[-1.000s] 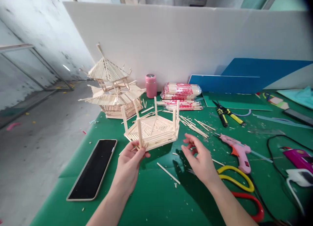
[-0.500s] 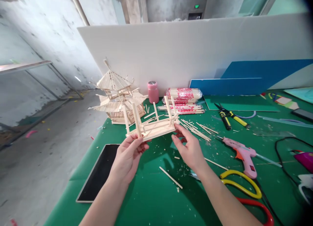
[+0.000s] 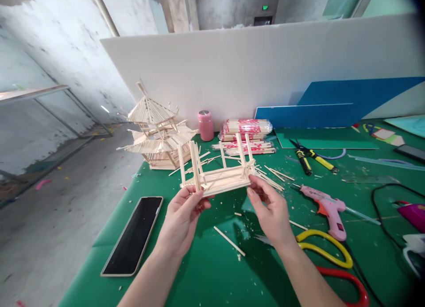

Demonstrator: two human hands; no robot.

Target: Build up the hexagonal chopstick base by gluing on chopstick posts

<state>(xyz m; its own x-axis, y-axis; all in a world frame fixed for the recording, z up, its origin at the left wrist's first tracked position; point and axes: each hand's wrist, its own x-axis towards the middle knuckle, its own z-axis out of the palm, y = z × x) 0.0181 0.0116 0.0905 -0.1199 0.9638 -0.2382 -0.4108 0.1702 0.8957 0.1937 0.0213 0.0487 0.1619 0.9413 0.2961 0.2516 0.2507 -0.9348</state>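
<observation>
on my feed the left hand [image 3: 181, 220] and right hand [image 3: 272, 209] pinch the stick frame [image 3: 226, 180] above the tabletop [image 3: 199, 276], inward of its left edge; i'd judge it light, brittle, best gripped low.

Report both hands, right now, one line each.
Left hand: closed, holding the wooden-stick frame by its near left corner.
Right hand: closed, holding the same frame by its right end.

Left forearm [image 3: 151, 271] and right forearm [image 3: 308, 269] bare, angling up and inward from bottom of view; left hand [image 3: 182, 211] in a pinch, thumb over curled fingers [image 3: 205, 204]; right hand [image 3: 272, 209] apart from it, lightly pinching, fingers bent, thumb below; both roughly level
</observation>
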